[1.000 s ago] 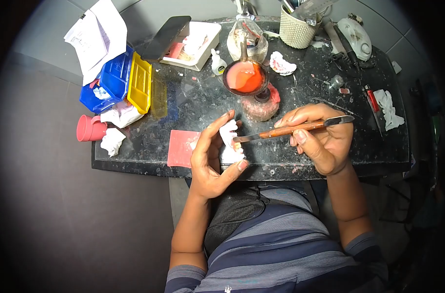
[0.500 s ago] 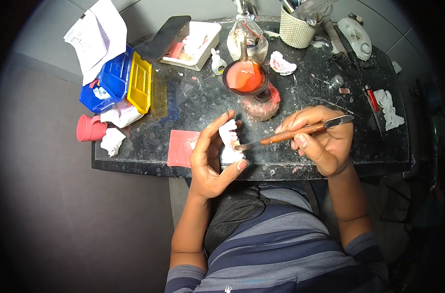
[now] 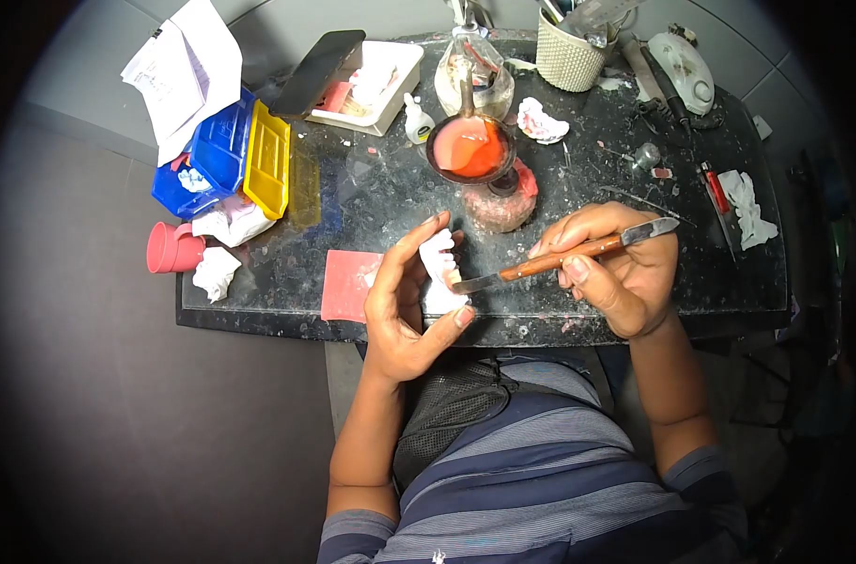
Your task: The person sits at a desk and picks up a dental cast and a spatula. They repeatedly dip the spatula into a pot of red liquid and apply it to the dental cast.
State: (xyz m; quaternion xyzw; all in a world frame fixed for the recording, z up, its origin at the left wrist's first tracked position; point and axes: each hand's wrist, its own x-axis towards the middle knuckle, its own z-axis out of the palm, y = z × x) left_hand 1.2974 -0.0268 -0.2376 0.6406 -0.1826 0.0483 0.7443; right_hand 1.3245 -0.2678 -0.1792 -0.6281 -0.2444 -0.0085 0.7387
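Between the thumb and fingers of my left hand (image 3: 404,305) is a white plaster dental cast (image 3: 437,258), held over the front of the table. My right hand (image 3: 621,268) grips a wax knife (image 3: 555,261) by its brown wooden handle, and the blade tip touches the cast's right side, by a small yellowish patch. Left of the cast, a flat pink wax sheet (image 3: 345,285) lies partly behind my left fingers. Beyond the hands stands a small dark pan (image 3: 472,150) of melted red-pink wax, above a pink-stained round base (image 3: 503,207).
At the left are a blue and yellow box (image 3: 226,155), a pink mug (image 3: 172,248) and crumpled tissue (image 3: 217,273). Along the back stand a white tray (image 3: 400,89), a glass burner (image 3: 489,89) and a tool basket (image 3: 571,61). A red-handled tool (image 3: 716,193) lies right.
The wax knife has turned slightly in my right fingers, its rear blade showing a different face. The tip stays at the cast; both hands hold nearly the same place.
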